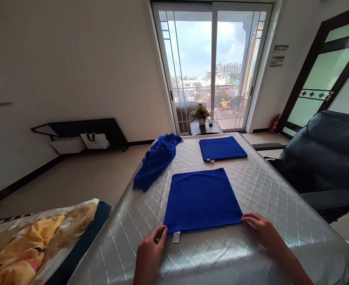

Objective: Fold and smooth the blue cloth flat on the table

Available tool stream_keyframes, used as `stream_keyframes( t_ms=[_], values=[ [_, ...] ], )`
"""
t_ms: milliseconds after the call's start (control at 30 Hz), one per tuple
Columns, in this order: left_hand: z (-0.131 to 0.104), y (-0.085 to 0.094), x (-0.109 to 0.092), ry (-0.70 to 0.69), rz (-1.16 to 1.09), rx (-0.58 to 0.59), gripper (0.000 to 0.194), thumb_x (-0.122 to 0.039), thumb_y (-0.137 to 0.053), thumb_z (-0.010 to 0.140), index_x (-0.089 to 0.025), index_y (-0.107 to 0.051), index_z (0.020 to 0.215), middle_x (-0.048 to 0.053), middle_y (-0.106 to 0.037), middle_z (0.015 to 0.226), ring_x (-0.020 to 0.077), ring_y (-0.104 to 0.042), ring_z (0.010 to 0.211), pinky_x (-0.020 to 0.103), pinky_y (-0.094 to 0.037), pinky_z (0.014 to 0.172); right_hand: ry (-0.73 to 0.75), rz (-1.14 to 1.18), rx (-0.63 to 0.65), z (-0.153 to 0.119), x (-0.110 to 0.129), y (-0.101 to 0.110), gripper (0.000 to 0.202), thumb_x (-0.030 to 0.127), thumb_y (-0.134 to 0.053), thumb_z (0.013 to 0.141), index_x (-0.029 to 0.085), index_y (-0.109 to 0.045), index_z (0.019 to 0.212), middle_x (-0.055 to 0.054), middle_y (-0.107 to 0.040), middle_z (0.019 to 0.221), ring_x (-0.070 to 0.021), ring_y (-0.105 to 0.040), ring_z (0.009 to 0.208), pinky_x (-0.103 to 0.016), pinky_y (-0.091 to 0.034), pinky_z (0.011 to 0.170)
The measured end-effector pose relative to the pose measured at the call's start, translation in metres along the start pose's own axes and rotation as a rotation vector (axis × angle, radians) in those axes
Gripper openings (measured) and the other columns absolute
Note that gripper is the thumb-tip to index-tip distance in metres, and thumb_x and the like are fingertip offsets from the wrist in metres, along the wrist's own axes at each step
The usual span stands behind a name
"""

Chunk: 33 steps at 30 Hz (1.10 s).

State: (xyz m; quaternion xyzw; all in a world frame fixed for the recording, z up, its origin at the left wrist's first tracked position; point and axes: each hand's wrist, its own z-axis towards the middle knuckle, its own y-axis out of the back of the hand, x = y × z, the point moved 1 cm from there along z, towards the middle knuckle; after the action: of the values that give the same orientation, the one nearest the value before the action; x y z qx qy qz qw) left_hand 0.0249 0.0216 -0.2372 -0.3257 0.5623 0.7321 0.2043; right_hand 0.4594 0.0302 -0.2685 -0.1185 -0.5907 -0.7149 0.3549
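Observation:
A blue square cloth [202,200] lies flat on the silver quilted surface [269,198], a white tag sticking out at its near left edge. My left hand [151,249] pinches the near left corner, thumb against fingers. At the near right corner, my right hand [259,225] has its fingertips closed on the cloth. Farther back sits a folded blue cloth stack [222,148] with small tags at its near edge. To the left, a crumpled blue cloth pile [157,160] rests along the surface's left side.
Patterned bedding [70,225] is at the lower left. A black armchair [325,154] stands close on the right. Beyond the far edge, a chair [205,128] holds a potted plant [202,114]. White bags [95,141] are by the left wall.

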Motion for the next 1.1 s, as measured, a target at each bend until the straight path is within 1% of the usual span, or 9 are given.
stream_keyframes(
  t_ms=[67,267,400,500,633,800,967,1100],
  values=[
    [-0.002,0.001,-0.001,-0.003,0.013,-0.004,0.039,-0.060,-0.053,0.086,-0.029,-0.077,0.090,0.001,-0.082,0.085,0.0231,-0.074,0.066,0.030,-0.058,0.067,-0.002,-0.011,0.012,-0.002,0.003,0.001,0.031,0.031,-0.047,0.102,0.030,-0.077,0.110,-0.006,-0.075,0.118,-0.0253,-0.071,0.107,-0.041,-0.059,0.095],
    [-0.007,0.000,0.001,0.023,0.073,-0.007,0.036,-0.055,-0.050,0.087,-0.029,-0.076,0.089,0.002,-0.082,0.087,0.0239,-0.075,0.071,0.031,-0.057,0.067,0.000,-0.056,0.017,-0.007,0.011,0.003,0.034,0.038,-0.044,0.104,0.031,-0.077,0.111,-0.004,-0.075,0.117,-0.0245,-0.072,0.105,-0.039,-0.060,0.093],
    [-0.012,-0.004,0.005,0.026,0.115,-0.027,0.035,-0.052,-0.049,0.087,-0.029,-0.076,0.091,0.002,-0.081,0.088,0.0243,-0.075,0.072,0.032,-0.056,0.069,0.015,-0.067,0.022,-0.009,0.015,0.005,0.035,0.038,-0.043,0.105,0.031,-0.076,0.113,-0.004,-0.075,0.117,-0.0244,-0.073,0.105,-0.038,-0.061,0.090],
    [-0.016,-0.006,0.008,0.005,0.127,-0.049,0.035,-0.050,-0.048,0.088,-0.029,-0.076,0.092,0.003,-0.081,0.090,0.0253,-0.076,0.076,0.032,-0.057,0.070,0.019,-0.071,0.030,-0.010,0.012,0.003,0.034,0.037,-0.043,0.105,0.031,-0.076,0.112,-0.005,-0.075,0.118,-0.0244,-0.073,0.104,-0.038,-0.061,0.089],
    [-0.016,-0.008,0.011,-0.017,0.138,-0.088,0.037,-0.051,-0.048,0.088,-0.028,-0.076,0.093,0.005,-0.082,0.096,0.0271,-0.077,0.083,0.034,-0.058,0.075,0.016,-0.072,0.053,-0.010,0.008,0.001,0.034,0.035,-0.043,0.104,0.030,-0.076,0.112,-0.005,-0.075,0.118,-0.0243,-0.073,0.103,-0.040,-0.061,0.091],
    [-0.016,-0.011,0.015,-0.044,0.157,-0.076,0.036,-0.049,-0.047,0.087,-0.027,-0.076,0.092,0.007,-0.082,0.096,0.0285,-0.077,0.086,0.035,-0.059,0.079,0.001,-0.032,0.058,-0.011,0.011,0.002,0.034,0.034,-0.044,0.104,0.029,-0.076,0.111,-0.006,-0.074,0.119,-0.0253,-0.072,0.107,-0.041,-0.060,0.093],
    [-0.019,-0.012,0.018,-0.061,0.150,-0.087,0.038,-0.051,-0.045,0.089,-0.027,-0.075,0.093,0.007,-0.081,0.097,0.0284,-0.077,0.087,0.037,-0.060,0.081,-0.007,-0.023,0.047,-0.013,0.009,-0.001,0.034,0.035,-0.043,0.104,0.030,-0.076,0.112,-0.006,-0.074,0.119,-0.0249,-0.072,0.106,-0.040,-0.061,0.092],
    [-0.021,-0.016,0.024,-0.080,0.161,-0.079,0.040,-0.050,-0.044,0.090,-0.026,-0.075,0.094,0.008,-0.080,0.097,0.0291,-0.075,0.089,0.041,-0.060,0.084,-0.022,-0.033,0.056,-0.013,0.010,-0.001,0.033,0.036,-0.044,0.103,0.030,-0.076,0.111,-0.005,-0.074,0.118,-0.0245,-0.072,0.104,-0.039,-0.061,0.091]
  ],
)
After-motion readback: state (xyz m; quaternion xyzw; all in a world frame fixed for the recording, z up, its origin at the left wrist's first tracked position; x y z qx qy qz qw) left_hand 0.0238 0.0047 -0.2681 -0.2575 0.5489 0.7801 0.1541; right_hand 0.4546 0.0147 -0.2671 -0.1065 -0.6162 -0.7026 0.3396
